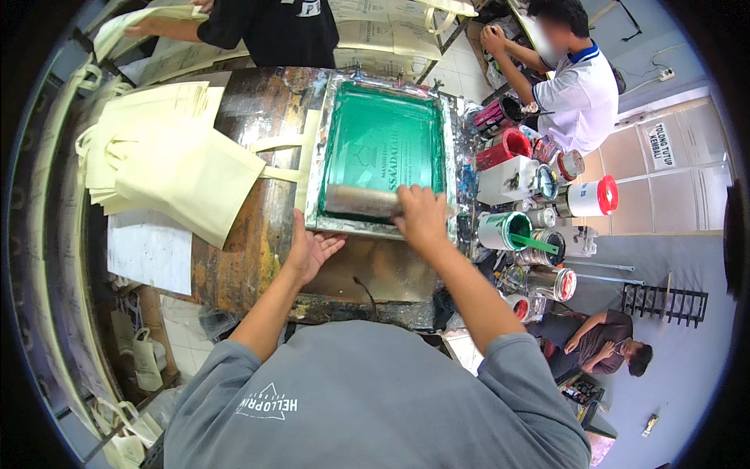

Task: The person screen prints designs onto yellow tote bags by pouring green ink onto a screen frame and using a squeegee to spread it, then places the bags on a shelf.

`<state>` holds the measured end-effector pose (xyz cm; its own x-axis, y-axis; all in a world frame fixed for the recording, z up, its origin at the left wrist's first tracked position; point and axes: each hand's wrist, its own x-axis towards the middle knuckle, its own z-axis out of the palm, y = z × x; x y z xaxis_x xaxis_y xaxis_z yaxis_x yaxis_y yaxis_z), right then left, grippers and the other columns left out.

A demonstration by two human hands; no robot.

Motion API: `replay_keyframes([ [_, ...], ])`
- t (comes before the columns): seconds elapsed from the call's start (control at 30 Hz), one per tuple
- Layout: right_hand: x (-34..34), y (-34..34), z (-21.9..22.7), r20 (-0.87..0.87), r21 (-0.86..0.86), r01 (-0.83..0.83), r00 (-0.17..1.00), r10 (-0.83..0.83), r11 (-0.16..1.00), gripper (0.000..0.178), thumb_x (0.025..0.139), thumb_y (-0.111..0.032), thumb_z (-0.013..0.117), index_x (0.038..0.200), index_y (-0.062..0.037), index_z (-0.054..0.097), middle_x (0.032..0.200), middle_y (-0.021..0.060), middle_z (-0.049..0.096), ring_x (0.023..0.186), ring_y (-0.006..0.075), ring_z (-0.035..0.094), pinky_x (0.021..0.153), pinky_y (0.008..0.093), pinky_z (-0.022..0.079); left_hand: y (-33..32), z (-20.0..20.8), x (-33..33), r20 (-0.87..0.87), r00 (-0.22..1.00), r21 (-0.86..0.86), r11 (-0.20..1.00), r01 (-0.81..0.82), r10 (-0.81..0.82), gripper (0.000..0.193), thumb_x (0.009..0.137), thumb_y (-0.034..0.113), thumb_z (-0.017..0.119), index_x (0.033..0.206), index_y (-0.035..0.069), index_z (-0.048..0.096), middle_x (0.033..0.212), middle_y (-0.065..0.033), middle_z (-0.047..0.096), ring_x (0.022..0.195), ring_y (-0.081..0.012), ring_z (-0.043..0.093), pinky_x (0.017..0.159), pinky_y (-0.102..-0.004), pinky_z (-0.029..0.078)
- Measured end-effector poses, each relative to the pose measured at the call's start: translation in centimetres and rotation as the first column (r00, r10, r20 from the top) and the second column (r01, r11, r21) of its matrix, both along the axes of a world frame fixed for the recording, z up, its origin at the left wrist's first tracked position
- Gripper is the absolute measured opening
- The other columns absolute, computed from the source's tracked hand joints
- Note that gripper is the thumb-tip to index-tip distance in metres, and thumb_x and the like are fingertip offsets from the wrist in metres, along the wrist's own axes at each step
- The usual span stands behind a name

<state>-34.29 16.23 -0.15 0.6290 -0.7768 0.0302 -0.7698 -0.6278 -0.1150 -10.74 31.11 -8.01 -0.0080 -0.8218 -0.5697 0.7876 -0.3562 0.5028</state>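
A screen-printing frame (317, 148) lies on the worktable, its mesh (391, 133) coated in green ink around dark printed lettering. My right hand (423, 219) is closed around the right end of a squeegee (359, 201), which rests crosswise on the mesh near the frame's close edge. Palm turned up and fingers apart, my left hand (314, 248) is at the frame's near left corner; whether it touches the frame is hard to tell. A cream tote bag (303, 184) shows partly from beneath the frame's left side, with its handle (277, 144) stretched out leftward.
Stacked cream tote bags (172, 160) lie on the left of the stained worktable (262, 102), above a white sheet (148, 248). Ink cans and a green-ink bucket (494, 231) crowd the right side. Several other people (582, 98) are nearby, one handling fabric at the far left.
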Motion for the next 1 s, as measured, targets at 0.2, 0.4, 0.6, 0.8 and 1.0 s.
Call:
replay_keyframes([
  [0.2,1.5,-1.9,-4.7,0.052,-0.17,0.066,0.997,-0.058,0.983,0.044,0.076,-0.019,0.086,0.113,-0.0165,0.061,0.105,0.006,0.061,0.104,0.0296,0.059,0.094,0.0509,0.039,0.0,-1.0,-0.4,0.045,0.998,0.042,0.998,0.044,-0.046,0.12,0.094,0.092,0.035,0.167,-0.001,0.015,0.162,-0.0327,0.033,0.147,-0.0466,0.045,0.123,-0.0486,0.042],
  [0.4,4.3,-15.2,-8.8,0.084,-0.304,0.051,0.996,-0.026,0.951,0.046,0.076,-0.02,0.087,0.115,-0.0185,0.062,0.106,0.0047,0.063,0.105,0.0284,0.06,0.094,0.0519,0.04,-0.5,-0.6,-0.1,0.026,0.999,0.117,0.992,0.044,-0.048,0.118,0.095,0.091,0.035,0.166,-0.001,0.023,0.156,-0.0276,0.045,0.141,-0.0376,0.053,0.12,-0.0452,0.047],
  [0.6,7.3,-27.0,-6.6,-0.045,-0.035,-0.009,0.999,0.007,0.999,0.048,0.084,-0.026,0.084,0.127,-0.018,0.063,0.115,0.0044,0.068,0.112,0.0282,0.064,0.098,0.0553,0.043,-2.0,-0.5,2.0,0.032,0.947,0.41,0.868,0.28,-0.32,0.101,0.099,0.087,0.036,0.14,-0.003,0.058,0.115,-0.0246,0.071,0.107,-0.0301,0.073,0.101,-0.0453,0.059],
  [0.8,7.6,-28.6,-6.3,-0.012,-0.276,-0.006,1.0,0.002,0.961,0.064,0.077,-0.03,0.091,0.13,-0.0191,0.058,0.115,0.0041,0.066,0.115,0.0284,0.064,0.092,0.0524,0.045,-18.1,6.1,6.3,0.991,0.034,0.113,0.927,0.357,-0.133,0.073,0.091,0.059,0.079,0.128,-0.003,0.069,0.12,-0.0225,0.072,0.116,-0.0329,0.068,0.102,-0.0455,0.051],
  [1.0,8.2,-27.7,-9.1,0.064,-0.292,-0.009,0.997,0.029,0.956,0.04,0.084,-0.016,0.077,0.122,-0.0175,0.063,0.107,0.0042,0.067,0.104,0.0277,0.066,0.089,0.0498,0.044,-36.4,0.7,5.3,0.677,-0.639,0.017,0.86,0.509,0.365,0.069,0.089,0.071,0.07,0.113,0.006,0.07,0.108,-0.0137,0.068,0.104,-0.0343,0.063,0.093,-0.0479,0.047],
])
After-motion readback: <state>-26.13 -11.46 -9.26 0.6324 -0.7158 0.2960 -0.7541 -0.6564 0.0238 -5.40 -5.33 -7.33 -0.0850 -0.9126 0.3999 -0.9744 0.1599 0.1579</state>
